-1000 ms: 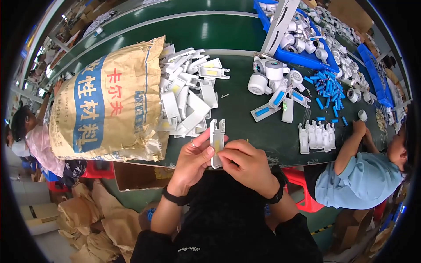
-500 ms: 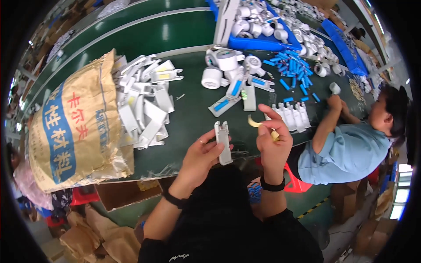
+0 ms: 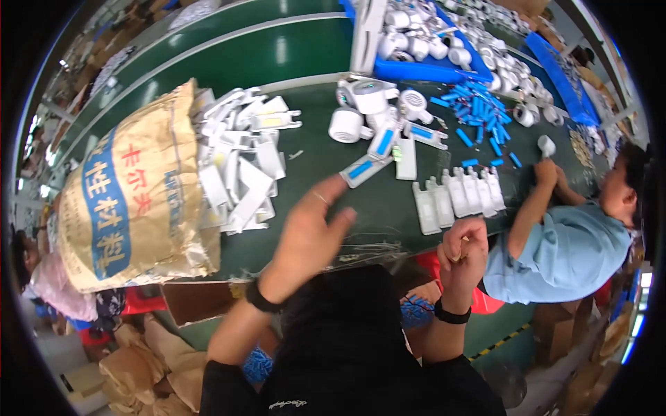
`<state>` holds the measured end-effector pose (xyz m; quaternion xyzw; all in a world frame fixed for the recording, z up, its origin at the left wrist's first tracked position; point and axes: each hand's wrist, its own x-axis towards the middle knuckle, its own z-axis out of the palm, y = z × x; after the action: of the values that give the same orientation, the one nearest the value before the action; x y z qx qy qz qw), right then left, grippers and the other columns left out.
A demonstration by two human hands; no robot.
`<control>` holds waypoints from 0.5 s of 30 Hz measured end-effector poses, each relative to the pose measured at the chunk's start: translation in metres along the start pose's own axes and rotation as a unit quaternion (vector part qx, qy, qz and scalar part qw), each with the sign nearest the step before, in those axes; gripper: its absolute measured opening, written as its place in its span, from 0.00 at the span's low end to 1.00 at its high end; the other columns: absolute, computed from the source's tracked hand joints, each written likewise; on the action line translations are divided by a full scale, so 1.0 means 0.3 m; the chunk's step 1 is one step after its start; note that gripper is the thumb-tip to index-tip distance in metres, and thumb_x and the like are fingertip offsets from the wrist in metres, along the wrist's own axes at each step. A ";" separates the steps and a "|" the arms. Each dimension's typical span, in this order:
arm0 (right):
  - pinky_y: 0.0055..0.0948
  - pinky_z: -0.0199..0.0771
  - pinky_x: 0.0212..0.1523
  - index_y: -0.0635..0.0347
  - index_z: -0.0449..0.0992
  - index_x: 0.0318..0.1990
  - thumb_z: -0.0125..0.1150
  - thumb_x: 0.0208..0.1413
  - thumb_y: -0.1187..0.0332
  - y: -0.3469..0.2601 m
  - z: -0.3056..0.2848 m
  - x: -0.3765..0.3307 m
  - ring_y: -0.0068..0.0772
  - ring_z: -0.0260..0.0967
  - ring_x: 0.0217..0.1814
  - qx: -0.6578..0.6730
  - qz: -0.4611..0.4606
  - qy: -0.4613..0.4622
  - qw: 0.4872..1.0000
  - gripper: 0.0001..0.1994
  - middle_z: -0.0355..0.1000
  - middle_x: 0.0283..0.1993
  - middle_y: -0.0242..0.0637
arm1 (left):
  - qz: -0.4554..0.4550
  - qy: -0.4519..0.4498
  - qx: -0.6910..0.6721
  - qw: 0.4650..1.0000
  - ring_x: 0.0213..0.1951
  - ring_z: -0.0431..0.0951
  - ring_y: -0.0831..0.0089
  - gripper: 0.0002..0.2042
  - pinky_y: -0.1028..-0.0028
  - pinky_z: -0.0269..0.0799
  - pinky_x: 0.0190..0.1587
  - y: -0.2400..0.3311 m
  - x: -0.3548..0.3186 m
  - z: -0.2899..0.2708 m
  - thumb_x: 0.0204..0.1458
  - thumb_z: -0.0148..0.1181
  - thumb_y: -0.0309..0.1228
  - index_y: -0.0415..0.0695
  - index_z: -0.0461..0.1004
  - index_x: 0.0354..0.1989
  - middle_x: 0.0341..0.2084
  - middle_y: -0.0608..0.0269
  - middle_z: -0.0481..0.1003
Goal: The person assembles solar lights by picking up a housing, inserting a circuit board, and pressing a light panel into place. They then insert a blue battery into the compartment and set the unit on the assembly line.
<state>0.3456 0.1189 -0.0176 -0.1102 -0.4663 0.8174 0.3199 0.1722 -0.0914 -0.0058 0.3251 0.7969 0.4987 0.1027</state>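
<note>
My left hand [image 3: 312,225] stretches over the table with its fingers out and the thumb apart. Its fingertips reach the near end of a white plastic handle casing with a blue cylindrical battery [image 3: 361,168] on it; whether they touch is unclear. Close to the table's front edge, my right hand [image 3: 466,256] is closed with curled fingers. A small pale bit shows between them, too little to name. Beyond that hand, several white casings [image 3: 442,201] lie side by side in a row. White round-headed device parts [image 3: 347,125] are heaped past my left hand.
A large printed sack [image 3: 149,201] stands at the left, beside a pile of white casings [image 3: 246,177]. Loose blue batteries [image 3: 482,111] lie near a blue tray [image 3: 433,69] of white parts. At the right, a person in a light blue shirt [image 3: 555,243] handles a white part.
The casing has left my left hand, which has moved forward to the battery-bearing one. My right hand has drawn back right and curled; the yellowish strip it held is no longer clearly visible.
</note>
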 end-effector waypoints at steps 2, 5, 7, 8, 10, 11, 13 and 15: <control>0.18 0.49 0.13 0.64 0.64 0.31 0.44 0.53 0.79 0.040 0.010 0.002 0.17 0.48 0.18 0.033 0.040 -0.059 0.997 0.03 0.55 0.24 0.31 | 0.002 0.074 0.179 0.981 0.57 0.76 0.49 0.20 0.60 0.71 0.59 -0.075 0.132 -0.156 0.56 0.66 0.30 0.39 0.76 0.57 0.53 0.46 0.78; 0.18 0.44 0.12 0.64 0.68 0.34 0.46 0.63 0.74 0.091 0.132 -0.021 0.14 0.44 0.15 0.006 0.119 -0.040 0.992 0.06 0.53 0.22 0.25 | 0.114 0.093 0.353 0.924 0.50 0.77 0.48 0.16 0.60 0.73 0.53 -0.270 0.334 -0.362 0.50 0.68 0.27 0.41 0.80 0.49 0.45 0.46 0.79; 0.18 0.43 0.13 0.65 0.72 0.42 0.47 0.67 0.74 0.103 0.196 -0.044 0.11 0.43 0.14 -0.092 0.130 -0.041 0.986 0.07 0.52 0.19 0.21 | 0.103 0.003 0.339 0.935 0.48 0.77 0.50 0.15 0.60 0.72 0.54 -0.346 0.426 -0.400 0.48 0.72 0.32 0.42 0.83 0.44 0.41 0.50 0.80; 0.18 0.43 0.14 0.65 0.74 0.47 0.48 0.69 0.73 0.110 0.206 -0.054 0.10 0.44 0.14 -0.141 0.124 -0.056 0.981 0.08 0.51 0.18 0.19 | 0.110 -0.024 0.361 0.926 0.47 0.77 0.50 0.16 0.60 0.72 0.54 -0.368 0.456 -0.405 0.47 0.73 0.34 0.43 0.83 0.44 0.40 0.50 0.79; 0.17 0.44 0.15 0.63 0.75 0.52 0.51 0.71 0.72 0.115 0.202 -0.066 0.08 0.45 0.15 -0.215 0.114 -0.063 0.968 0.10 0.54 0.19 0.18 | 0.082 -0.044 0.363 0.927 0.52 0.76 0.51 0.21 0.60 0.71 0.59 -0.392 0.486 -0.385 0.42 0.76 0.42 0.45 0.84 0.43 0.43 0.54 0.79; 0.15 0.45 0.19 0.62 0.76 0.52 0.52 0.70 0.72 0.109 0.203 -0.070 0.06 0.47 0.19 -0.222 0.123 -0.061 0.965 0.10 0.56 0.22 0.16 | 0.101 -0.026 0.378 0.920 0.51 0.76 0.51 0.22 0.60 0.71 0.59 -0.393 0.486 -0.376 0.42 0.76 0.43 0.46 0.84 0.44 0.43 0.54 0.78; 0.14 0.45 0.25 0.61 0.79 0.51 0.54 0.69 0.72 0.111 0.224 -0.070 0.05 0.49 0.26 -0.214 0.158 -0.056 0.962 0.09 0.59 0.26 0.14 | 0.116 -0.036 0.398 0.909 0.50 0.76 0.51 0.24 0.58 0.72 0.57 -0.412 0.487 -0.397 0.40 0.77 0.43 0.46 0.83 0.46 0.42 0.52 0.78; 0.13 0.52 0.28 0.62 0.80 0.47 0.56 0.68 0.72 0.135 0.236 -0.063 0.07 0.55 0.28 -0.265 0.166 -0.075 0.947 0.08 0.66 0.29 0.17 | 0.057 -0.060 0.422 0.903 0.49 0.77 0.50 0.25 0.55 0.72 0.55 -0.512 0.488 -0.433 0.39 0.76 0.42 0.44 0.82 0.47 0.43 0.49 0.79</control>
<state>0.3093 0.0434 -0.0152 -0.2056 -0.6640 0.7116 0.1027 -0.0675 -0.1399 -0.0521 0.4123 0.9052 0.0998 -0.0251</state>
